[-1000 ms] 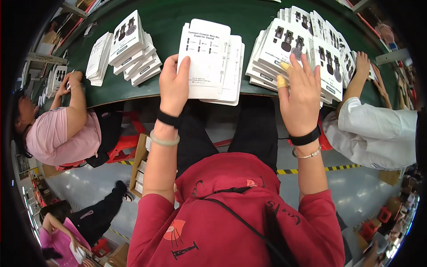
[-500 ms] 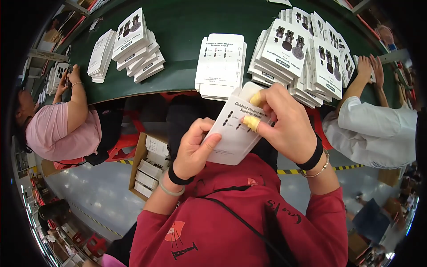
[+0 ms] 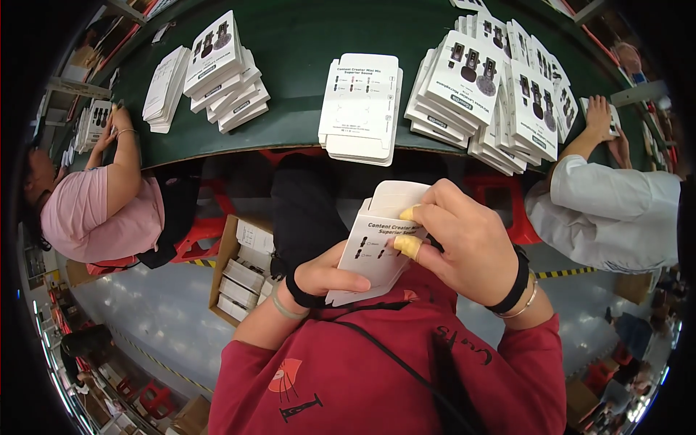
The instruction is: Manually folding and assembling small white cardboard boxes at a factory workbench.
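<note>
A thin white printed box (image 3: 370, 254), its end flap (image 3: 397, 197) raised, is held over my lap. My left hand (image 3: 330, 279) grips its lower left side, thumb across the printed face. At the upper right, my right hand (image 3: 460, 243) pinches the box near the flap, with yellow wraps on its thumb and a fingertip. What lies inside the box is hidden. Beyond it on the green table (image 3: 290, 94) lies a stack of flattened white boxes (image 3: 360, 101), printed side up.
Stacks of white boxes with microphone pictures stand at the right (image 3: 464, 80) and left (image 3: 214, 61), beside another flat stack (image 3: 165, 90). An open carton (image 3: 230, 254) sits on the floor at left. Co-workers sit on the left (image 3: 109, 196) and right (image 3: 602, 210).
Both hands have brought the box down and nearer to my body, away from the table edge. Its raised flap now shows more plainly. The co-workers' hands have shifted.
</note>
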Action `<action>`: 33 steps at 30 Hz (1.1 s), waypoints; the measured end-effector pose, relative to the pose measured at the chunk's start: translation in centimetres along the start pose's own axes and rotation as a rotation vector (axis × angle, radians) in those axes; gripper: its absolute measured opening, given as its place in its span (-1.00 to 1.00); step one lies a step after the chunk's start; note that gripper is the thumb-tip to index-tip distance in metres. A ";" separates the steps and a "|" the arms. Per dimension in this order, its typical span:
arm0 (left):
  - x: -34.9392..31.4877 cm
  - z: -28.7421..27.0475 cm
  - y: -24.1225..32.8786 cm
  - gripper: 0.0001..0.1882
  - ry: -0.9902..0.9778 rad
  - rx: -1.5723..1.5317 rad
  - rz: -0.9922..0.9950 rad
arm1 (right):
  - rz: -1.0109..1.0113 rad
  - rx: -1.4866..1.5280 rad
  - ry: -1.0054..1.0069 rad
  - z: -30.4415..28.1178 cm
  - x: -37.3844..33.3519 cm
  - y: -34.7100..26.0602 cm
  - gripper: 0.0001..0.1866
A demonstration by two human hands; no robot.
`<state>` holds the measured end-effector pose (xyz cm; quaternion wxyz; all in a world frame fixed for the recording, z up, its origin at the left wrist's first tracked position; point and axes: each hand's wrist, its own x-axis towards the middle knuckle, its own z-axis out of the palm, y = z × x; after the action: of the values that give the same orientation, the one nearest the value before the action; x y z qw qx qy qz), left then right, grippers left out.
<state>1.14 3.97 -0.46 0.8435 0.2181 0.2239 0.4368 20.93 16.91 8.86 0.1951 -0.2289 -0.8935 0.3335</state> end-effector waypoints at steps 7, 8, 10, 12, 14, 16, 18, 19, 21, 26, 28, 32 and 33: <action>-0.5 0.1 -0.5 -0.17 0.026 -0.090 0.116 | 0.179 -0.122 -0.192 -0.9 -1.0 0.0 -0.70; -0.5 0.1 -0.5 -0.17 0.025 -0.091 0.115 | 0.180 -0.123 -0.192 -0.5 -1.2 0.3 -0.70; -0.7 0.2 -0.6 -0.25 0.059 -0.042 0.127 | 0.212 0.137 -0.101 0.7 -1.8 1.1 -0.71; -1.0 0.3 -0.7 -0.28 0.083 -0.018 0.134 | 0.226 0.272 -0.058 1.4 -2.2 1.5 -0.72; -1.4 0.7 -0.6 -0.37 0.212 0.125 0.055 | 0.244 0.307 -0.017 1.8 -2.8 1.3 -0.74; -1.6 0.7 -0.7 -0.41 0.276 0.196 0.015 | 0.254 0.324 0.003 2.2 -3.4 1.1 -0.74; -1.8 0.3 -1.1 -0.47 0.337 0.351 0.136 | 0.259 0.280 0.035 2.5 -4.0 1.0 -0.76; -1.9 0.2 -1.3 -0.51 0.367 0.428 0.197 | 0.261 0.258 0.051 2.7 -4.1 1.0 -0.76; -1.8 0.6 -1.0 -0.50 0.427 0.492 0.258 | 0.246 0.256 0.039 2.9 -4.3 1.3 -0.75; -0.4 2.5 -0.8 -0.47 0.561 0.531 0.496 | 0.366 0.526 0.158 4.0 -5.8 1.2 -0.61; -0.5 2.6 -1.0 -0.47 0.567 0.485 0.552 | 0.441 0.663 0.231 4.2 -5.6 1.1 -0.55; -1.6 1.8 -1.3 -0.44 0.559 0.682 0.602 | 0.523 1.181 0.307 4.3 -4.0 1.7 -0.54; -1.9 1.5 -1.4 -0.44 0.542 0.725 0.589 | 0.549 1.294 0.212 4.1 -3.9 2.1 -0.54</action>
<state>1.95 1.42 0.33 0.4680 0.4281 0.4992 0.5903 22.66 14.14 3.82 0.2869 -0.3151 -0.4025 0.8101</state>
